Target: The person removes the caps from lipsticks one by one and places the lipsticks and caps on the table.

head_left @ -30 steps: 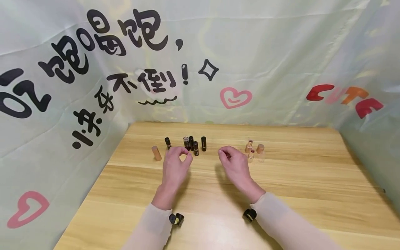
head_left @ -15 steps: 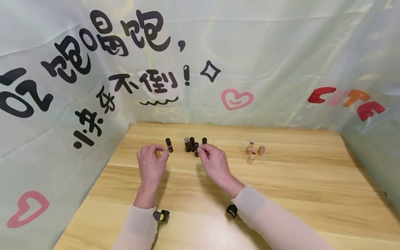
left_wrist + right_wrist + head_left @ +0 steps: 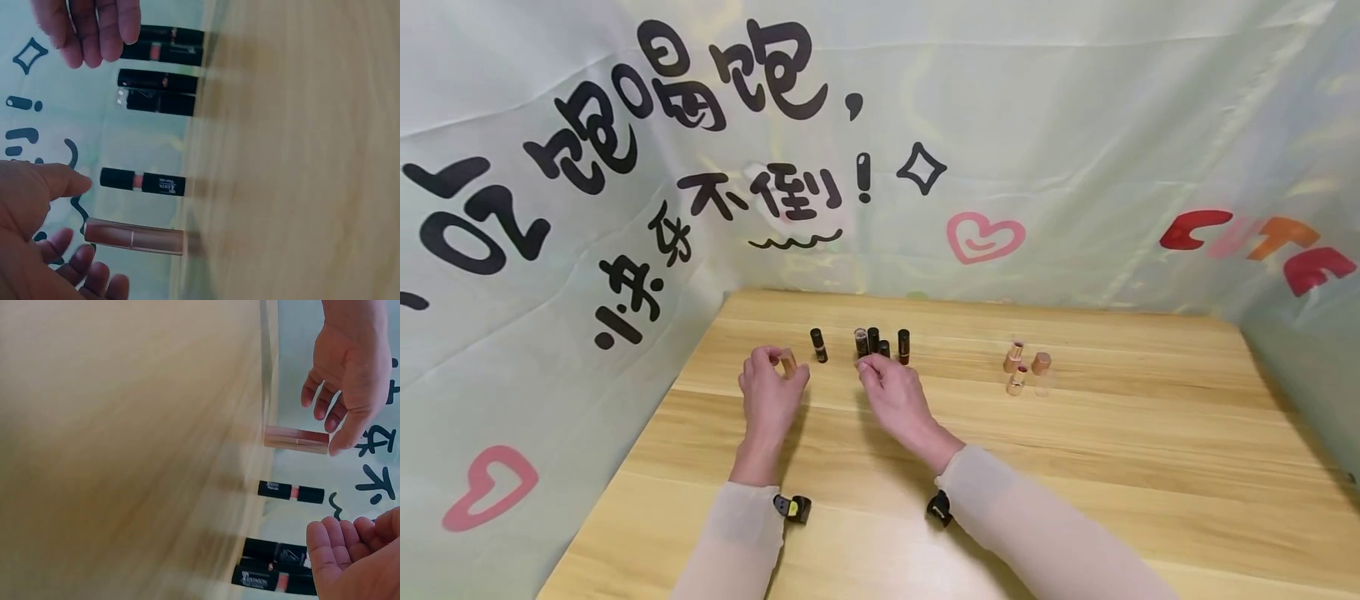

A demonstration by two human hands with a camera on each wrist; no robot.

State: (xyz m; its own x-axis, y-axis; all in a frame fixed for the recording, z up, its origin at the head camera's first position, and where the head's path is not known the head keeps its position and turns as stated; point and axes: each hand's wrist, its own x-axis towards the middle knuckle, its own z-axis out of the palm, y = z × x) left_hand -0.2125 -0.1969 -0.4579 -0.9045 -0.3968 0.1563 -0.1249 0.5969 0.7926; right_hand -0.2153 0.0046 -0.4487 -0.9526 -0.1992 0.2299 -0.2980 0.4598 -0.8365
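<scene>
My left hand (image 3: pixel 771 392) is spread at the top of a rose-gold lipstick tube (image 3: pixel 787 363), which stands upright at the table's left. In the left wrist view, the thumb is apart from this tube (image 3: pixel 134 237), while the other fingers are close to its upper end; contact there cannot be made out. Beside it stands a black lipstick (image 3: pixel 819 346) with a pink band. My right hand (image 3: pixel 898 400), its fingers loosely bent and holding nothing visible, hovers in front of several black lipsticks (image 3: pixel 903 347) and partly hides them in the head view.
On the right of the wooden table (image 3: pixel 1075 467) stand two uncapped lipsticks (image 3: pixel 1014 358), a rose-gold cap (image 3: pixel 1041 362) and a clear cap (image 3: pixel 1045 383). A printed cloth (image 3: pixel 1075 125) hangs behind and at both sides.
The left hand has moved left from near the black lipstick to the rose-gold tube, its fingers now spread apart. My right hand has moved left to the black group. The head view has shifted slightly.
</scene>
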